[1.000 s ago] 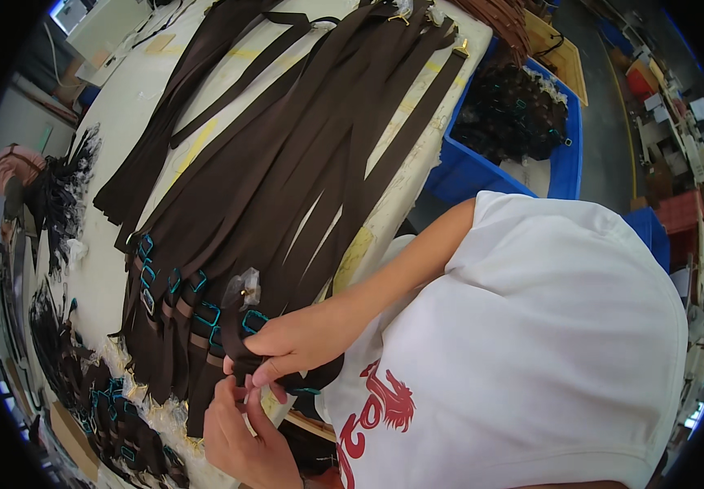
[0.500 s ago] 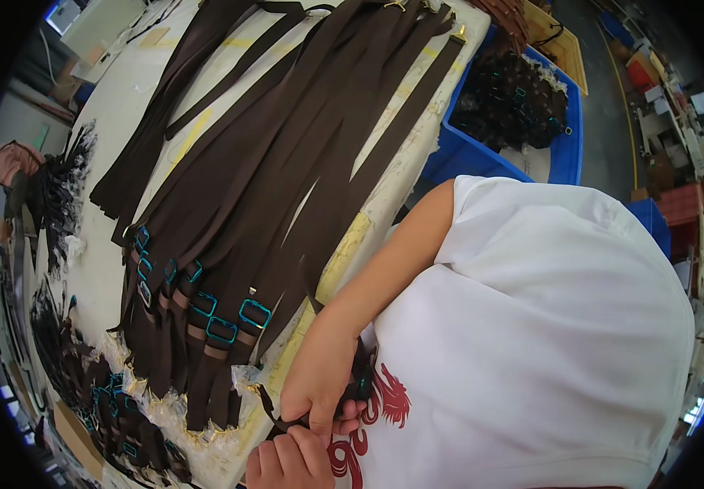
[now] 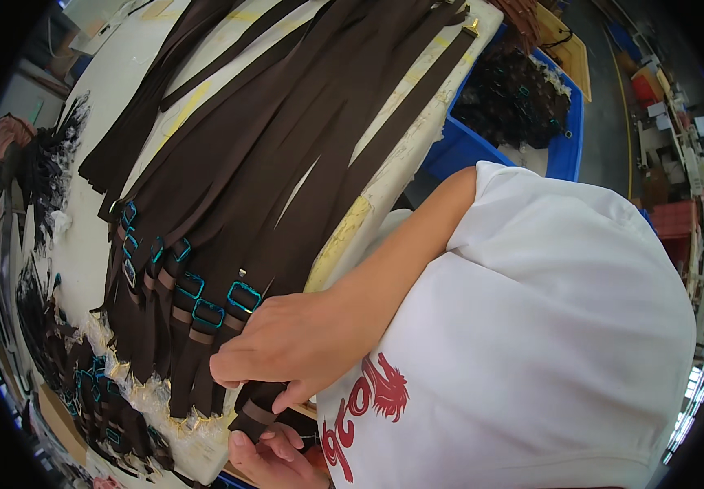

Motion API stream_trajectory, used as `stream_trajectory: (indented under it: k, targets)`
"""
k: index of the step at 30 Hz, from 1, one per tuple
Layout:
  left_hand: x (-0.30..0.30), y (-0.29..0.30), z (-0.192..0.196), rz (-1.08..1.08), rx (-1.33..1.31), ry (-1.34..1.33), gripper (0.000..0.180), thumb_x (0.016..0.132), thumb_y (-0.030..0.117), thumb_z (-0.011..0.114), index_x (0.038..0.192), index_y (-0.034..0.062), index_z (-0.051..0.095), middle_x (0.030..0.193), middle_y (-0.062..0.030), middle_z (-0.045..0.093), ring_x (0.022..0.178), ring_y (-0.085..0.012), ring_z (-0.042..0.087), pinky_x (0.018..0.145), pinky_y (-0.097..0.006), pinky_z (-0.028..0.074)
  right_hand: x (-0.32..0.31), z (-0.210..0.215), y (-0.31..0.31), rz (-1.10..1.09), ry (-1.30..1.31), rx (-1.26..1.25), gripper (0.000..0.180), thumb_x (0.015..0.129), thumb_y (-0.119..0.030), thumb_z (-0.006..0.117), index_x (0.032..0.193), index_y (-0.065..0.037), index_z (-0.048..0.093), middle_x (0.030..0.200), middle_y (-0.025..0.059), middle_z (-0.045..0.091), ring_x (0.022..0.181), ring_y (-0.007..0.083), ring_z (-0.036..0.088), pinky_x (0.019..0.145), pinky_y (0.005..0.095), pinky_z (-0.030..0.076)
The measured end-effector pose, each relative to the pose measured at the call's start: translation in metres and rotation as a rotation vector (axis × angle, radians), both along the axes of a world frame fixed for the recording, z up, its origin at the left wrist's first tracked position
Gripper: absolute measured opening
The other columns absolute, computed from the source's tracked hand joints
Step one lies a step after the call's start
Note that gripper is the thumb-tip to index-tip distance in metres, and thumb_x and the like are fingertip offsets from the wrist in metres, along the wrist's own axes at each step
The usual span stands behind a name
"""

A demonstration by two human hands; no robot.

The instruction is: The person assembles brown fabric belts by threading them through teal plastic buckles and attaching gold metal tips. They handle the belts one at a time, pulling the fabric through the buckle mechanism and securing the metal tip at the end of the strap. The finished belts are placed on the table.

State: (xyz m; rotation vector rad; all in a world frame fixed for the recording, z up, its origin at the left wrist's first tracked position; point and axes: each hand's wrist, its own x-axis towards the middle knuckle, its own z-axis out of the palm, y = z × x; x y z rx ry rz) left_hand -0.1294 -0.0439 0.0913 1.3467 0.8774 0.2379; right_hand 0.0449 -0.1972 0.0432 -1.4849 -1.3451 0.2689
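A dark brown strap (image 3: 255,413) with a lighter brown band across it lies between my hands at the table's near edge. My right hand (image 3: 283,346) reaches over it from above, fingers curled round its upper part and thumb stretched beside it. At the strap's lower end, my left hand (image 3: 275,456) pinches it with bent fingertips. Close to my right hand, a teal-edged rectangular buckle (image 3: 244,298) sits on a row of long dark brown straps (image 3: 230,163). The fingertips of my right hand are partly hidden.
Straps with gold-coloured clips cover the pale worktable (image 3: 91,244). Clear plastic wrap (image 3: 152,399) lies around the lower strap ends. More buckled straps (image 3: 103,399) are heaped at the lower left. A blue crate (image 3: 564,155) with dark buckled pieces stands beyond my right arm.
My right hand has moved left over the table and the buckled straps. My left hand has dropped slightly and turned, and the banded strap now shows between them. The view has shifted a little.
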Motion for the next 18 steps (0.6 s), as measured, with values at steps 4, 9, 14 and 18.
stream_trajectory:
  k: [4,9,14,18]
  targets:
    - [0.002,-0.018,0.013,-0.046,0.175,-0.057,0.049,0.108,0.042,0.054,0.078,0.0033,0.059,0.061,-0.0036,0.046,0.052,-0.0169,0.043,0.055,-0.029,0.039,-0.002,-0.007,0.001,0.005,-0.101,-0.080,0.042,0.087,-0.031,0.082,0.104,-0.002,0.057,0.091,0.0129,0.067,0.085,0.0361,0.067,0.072,0.0450,0.050]
    - [-0.014,-0.011,0.008,-0.069,0.450,-0.118,0.049,0.109,0.037,0.054,0.081,-0.0027,0.063,0.070,-0.0077,0.059,0.057,-0.0180,0.048,0.057,-0.031,0.041,-0.008,-0.010,-0.001,0.190,0.204,-0.020,0.034,0.087,-0.025,0.080,0.097,0.002,0.062,0.089,0.0144,0.066,0.094,0.0344,0.067,0.079,0.0453,0.051]
    - [-0.011,0.024,-0.008,-0.464,0.909,-0.237,0.040,0.111,0.031,0.049,0.111,-0.0069,0.063,0.107,-0.0163,0.066,0.095,-0.0289,0.065,0.086,-0.043,0.051,-0.010,-0.003,-0.006,0.322,0.380,-0.029,0.027,0.087,-0.020,0.079,0.096,0.002,0.065,0.092,0.0142,0.066,0.095,0.0329,0.065,0.083,0.0439,0.050]
    - [-0.046,0.032,-0.046,-0.250,0.296,-0.282,0.041,0.109,0.032,0.052,0.105,-0.0072,0.064,0.102,-0.0172,0.065,0.092,-0.0263,0.065,0.076,-0.036,0.052,-0.006,0.000,-0.009,0.370,0.339,-0.008,0.026,0.088,-0.017,0.079,0.095,0.002,0.064,0.098,0.0138,0.066,0.099,0.0304,0.064,0.086,0.0425,0.049]
